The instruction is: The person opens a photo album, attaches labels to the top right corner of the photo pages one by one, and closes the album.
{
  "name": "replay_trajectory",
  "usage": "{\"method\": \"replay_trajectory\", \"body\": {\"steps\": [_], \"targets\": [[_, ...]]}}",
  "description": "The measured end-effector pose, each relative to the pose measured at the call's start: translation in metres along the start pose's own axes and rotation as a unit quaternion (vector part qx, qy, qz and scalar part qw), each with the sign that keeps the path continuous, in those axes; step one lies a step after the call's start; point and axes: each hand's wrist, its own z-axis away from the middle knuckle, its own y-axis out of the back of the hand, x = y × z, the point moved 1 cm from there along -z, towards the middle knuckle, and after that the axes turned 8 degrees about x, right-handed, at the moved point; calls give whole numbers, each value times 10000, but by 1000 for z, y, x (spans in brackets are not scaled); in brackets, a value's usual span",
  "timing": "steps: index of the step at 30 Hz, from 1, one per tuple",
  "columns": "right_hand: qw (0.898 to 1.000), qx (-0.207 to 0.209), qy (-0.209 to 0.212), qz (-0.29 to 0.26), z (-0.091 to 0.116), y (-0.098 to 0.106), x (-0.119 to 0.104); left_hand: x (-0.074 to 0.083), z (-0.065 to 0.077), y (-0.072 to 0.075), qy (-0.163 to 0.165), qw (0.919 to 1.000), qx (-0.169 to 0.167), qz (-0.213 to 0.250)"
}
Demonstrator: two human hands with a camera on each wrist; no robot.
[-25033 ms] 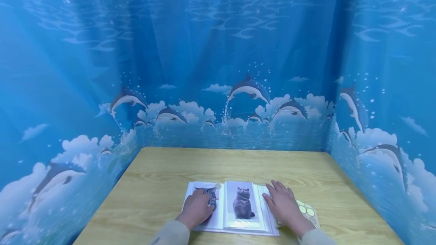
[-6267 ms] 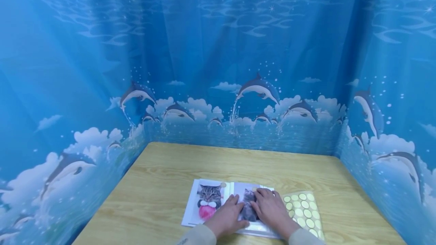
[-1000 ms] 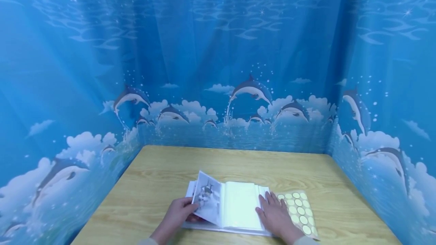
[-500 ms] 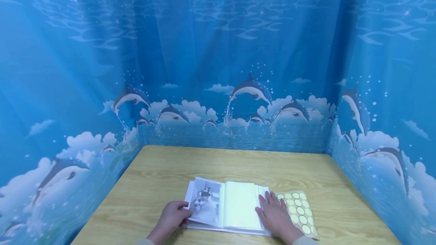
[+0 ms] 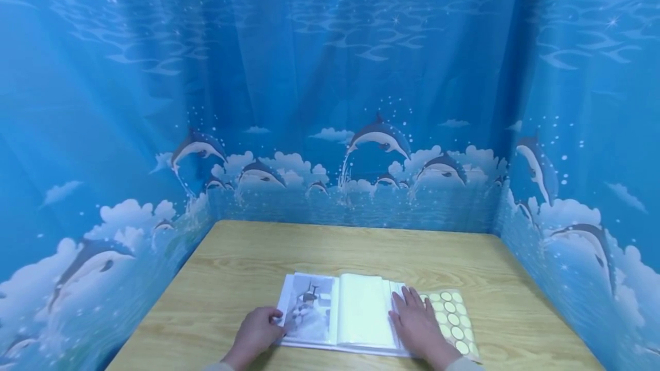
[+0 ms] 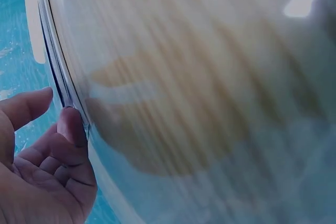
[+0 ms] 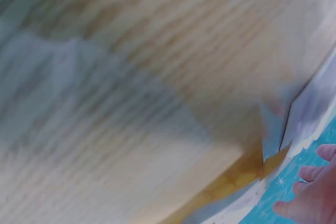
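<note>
An open photo album (image 5: 335, 312) lies on the table. Its left page bears a greyish photo (image 5: 308, 311) with white and dark shapes, while the right page looks pale and blank. At the album's left edge is my left hand (image 5: 258, 328); in the left wrist view a fingertip (image 6: 72, 124) touches the edge, with thumb and index finger apart. My right hand (image 5: 420, 322) rests with straight fingers on the right page edges. A sheet of round pale stickers (image 5: 455, 319) lies under and beside that hand, partly hidden by it.
The wood-grain table (image 5: 247, 262) runs back to a blue curtain (image 5: 309, 73) printed with dolphins and clouds, which also hangs along both sides. Bare wood shows behind the album and to its left and right.
My left hand has brought the turned page down flat onto the left side and moved slightly left, its fingers loosening from the page. The right hand has stayed in place.
</note>
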Motion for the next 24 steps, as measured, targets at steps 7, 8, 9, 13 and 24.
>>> {"method": "replay_trajectory", "body": {"steps": [7, 8, 9, 13, 24], "targets": [[9993, 196, -230, -216, -1, 21, 16, 7, -2, 0, -78, 9992, -23, -380], [9991, 207, -277, -243, -1, 25, 20, 10, -2, 0, -106, 9991, -24, -406], [9989, 226, -325, -268, -1, 29, 25, 12, -3, 0, -111, 9991, -27, -416], [9977, 227, -592, -253, 1, 42, 49, 26, -8, -3, -306, 9986, -28, -426], [9943, 204, -1048, 25, 28, 59, 93, 80, -16, -36, -1106, 9929, -387, -183]]}}
